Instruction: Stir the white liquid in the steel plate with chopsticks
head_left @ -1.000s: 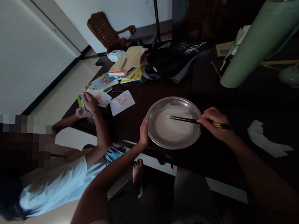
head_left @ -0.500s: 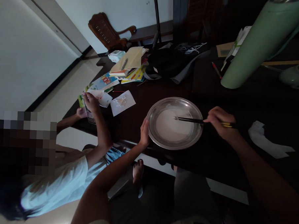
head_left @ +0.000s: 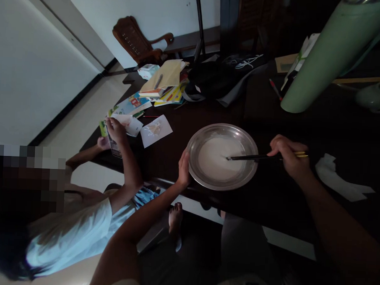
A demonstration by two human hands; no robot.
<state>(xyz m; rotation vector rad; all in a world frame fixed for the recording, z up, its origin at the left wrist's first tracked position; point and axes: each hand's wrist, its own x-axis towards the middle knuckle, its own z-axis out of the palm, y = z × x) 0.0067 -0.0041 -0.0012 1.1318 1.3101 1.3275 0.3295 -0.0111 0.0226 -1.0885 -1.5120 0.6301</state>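
Right hand drew chopsticks rightward (left hand steadies plate).

Toward ten o'clock on the dark table, a heap of books and papers with a white card lying just beside it; behind, at eleven o'clock, a wooden chair against the wall. At two o'clock, a tall pale-green cylinder, with a red pen near its base. At three o'clock, a crumpled white tissue; at eight o'clock, another person in a white shirt, handling cards.
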